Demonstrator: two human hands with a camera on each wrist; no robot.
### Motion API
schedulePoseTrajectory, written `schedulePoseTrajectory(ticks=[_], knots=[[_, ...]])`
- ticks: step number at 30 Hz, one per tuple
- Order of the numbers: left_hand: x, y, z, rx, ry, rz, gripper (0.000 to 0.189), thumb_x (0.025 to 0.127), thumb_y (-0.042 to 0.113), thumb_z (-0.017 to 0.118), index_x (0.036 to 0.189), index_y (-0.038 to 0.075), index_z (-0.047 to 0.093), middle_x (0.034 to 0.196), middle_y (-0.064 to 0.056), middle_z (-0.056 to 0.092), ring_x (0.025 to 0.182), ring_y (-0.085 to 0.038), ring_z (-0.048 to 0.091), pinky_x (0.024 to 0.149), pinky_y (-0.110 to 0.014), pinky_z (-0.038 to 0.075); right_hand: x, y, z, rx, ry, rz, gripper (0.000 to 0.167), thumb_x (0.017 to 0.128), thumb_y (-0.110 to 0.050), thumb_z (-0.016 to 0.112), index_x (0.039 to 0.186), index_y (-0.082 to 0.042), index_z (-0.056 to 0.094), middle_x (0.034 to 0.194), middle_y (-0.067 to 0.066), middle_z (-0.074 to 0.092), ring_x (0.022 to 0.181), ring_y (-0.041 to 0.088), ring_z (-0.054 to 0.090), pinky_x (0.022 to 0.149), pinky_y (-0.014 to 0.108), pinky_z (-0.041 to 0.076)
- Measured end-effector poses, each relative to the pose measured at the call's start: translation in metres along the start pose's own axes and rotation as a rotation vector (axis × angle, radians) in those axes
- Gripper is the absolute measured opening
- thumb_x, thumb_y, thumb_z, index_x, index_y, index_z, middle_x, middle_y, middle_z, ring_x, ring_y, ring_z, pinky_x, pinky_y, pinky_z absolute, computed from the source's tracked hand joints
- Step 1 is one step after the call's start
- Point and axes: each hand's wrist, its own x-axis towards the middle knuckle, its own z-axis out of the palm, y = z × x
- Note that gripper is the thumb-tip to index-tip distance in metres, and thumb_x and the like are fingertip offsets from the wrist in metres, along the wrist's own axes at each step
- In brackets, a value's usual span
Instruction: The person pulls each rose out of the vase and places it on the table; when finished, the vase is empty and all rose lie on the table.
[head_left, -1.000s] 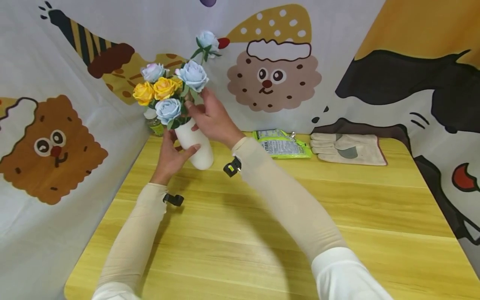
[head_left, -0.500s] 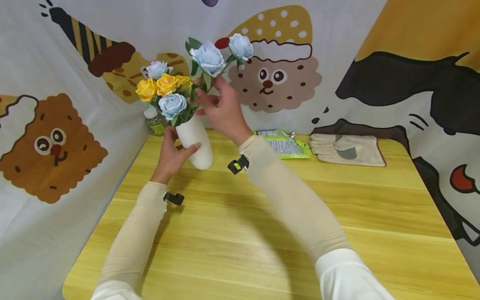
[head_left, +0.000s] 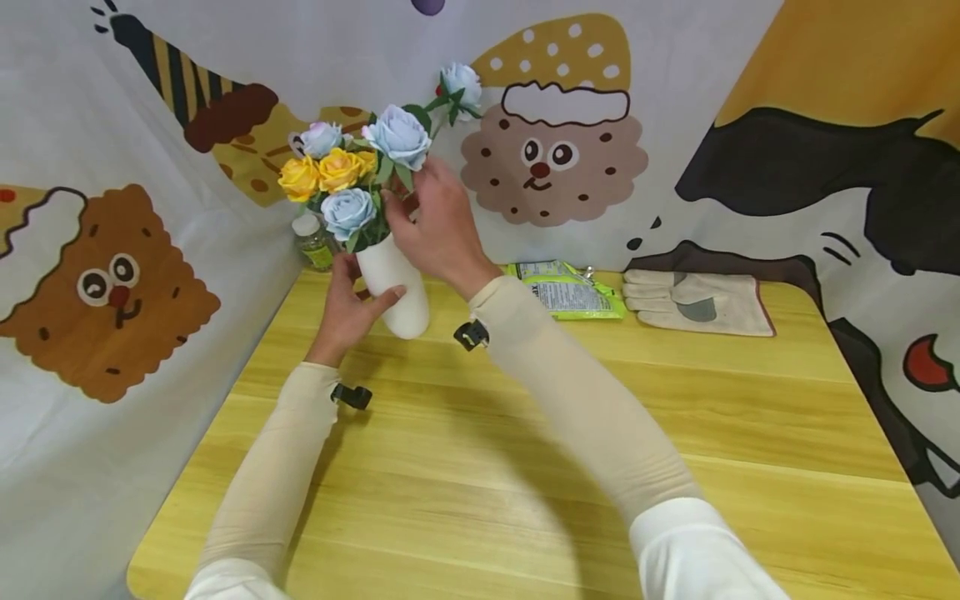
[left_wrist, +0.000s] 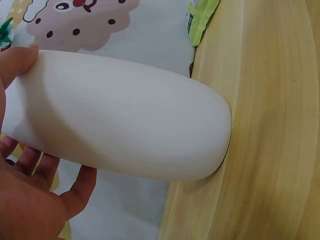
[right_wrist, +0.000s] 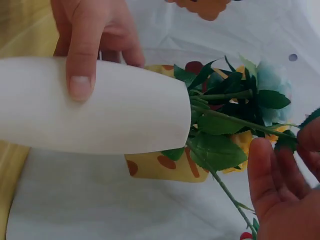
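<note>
My left hand [head_left: 348, 308] grips a white vase [head_left: 403, 296], thumb on the near side and fingers round the far side. The vase stands on the table, its base touching the wood in the left wrist view. Artificial roses fill its mouth: yellow roses [head_left: 341, 169], a low light-blue rose [head_left: 348, 212] and a pale pinkish-blue rose [head_left: 321, 139]. With thumb and fingers, my right hand [head_left: 442, 225] pinches a green stem [right_wrist: 237, 120] just below a large light-blue rose [head_left: 399, 137]. Another light-blue rose [head_left: 461, 85] leans out to the upper right.
Behind the vase, a small bottle with a white cap [head_left: 313, 242] stands in the left back corner. A green packet [head_left: 573, 290] and a pale work glove [head_left: 693, 302] lie along the table's back edge. Printed cloth [head_left: 375, 50] hangs behind the table [head_left: 480, 467].
My right hand moves right with the light-blue roses, then back left toward the other flowers. The left hand and the vase stay nearly still.
</note>
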Motion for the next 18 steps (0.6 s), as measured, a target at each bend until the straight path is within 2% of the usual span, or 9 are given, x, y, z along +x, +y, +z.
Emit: schedulePoseTrajectory(ticks=[4,8,12,18], knots=[[0.0,-0.001,0.0,-0.006,0.006,0.002,0.08,0.088,0.022,0.087,0.148,0.008,0.036,0.145,-0.015,0.049,0.133,-0.027,0.051,0.109,-0.057,0.049,-0.004,-0.002,-0.002,0.096,0.039,-0.008,0.017,0.106,-0.013,0.06,0.111,0.003,0.063,0.102,0.014,0.071,0.09,0.021,0.074,0.078,0.022,0.061],[0.001,-0.003,0.0,-0.013,0.01,0.016,0.081,0.087,0.02,0.087,0.149,0.007,0.035,0.146,-0.016,0.048,0.133,-0.027,0.051,0.109,-0.058,0.05,-0.006,-0.005,-0.007,0.15,0.08,0.005,0.018,0.107,-0.012,0.059,0.116,0.004,0.06,0.106,0.017,0.072,0.091,0.023,0.077,0.076,0.02,0.062],[0.0,-0.003,0.0,-0.021,0.012,0.027,0.081,0.087,0.019,0.087,0.149,0.007,0.035,0.145,-0.016,0.048,0.133,-0.027,0.051,0.108,-0.058,0.05,-0.01,-0.004,-0.013,0.232,0.119,0.014,0.02,0.107,-0.009,0.058,0.121,0.006,0.057,0.108,0.019,0.07,0.087,0.026,0.077,0.074,0.023,0.063],[0.001,-0.004,0.0,-0.035,0.009,0.019,0.08,0.087,0.019,0.087,0.148,0.007,0.036,0.145,-0.016,0.047,0.133,-0.028,0.051,0.109,-0.058,0.049,-0.015,-0.003,-0.028,0.39,0.263,-0.012,0.022,0.106,-0.001,0.055,0.125,0.01,0.052,0.108,0.024,0.069,0.085,0.036,0.077,0.07,0.031,0.066]])
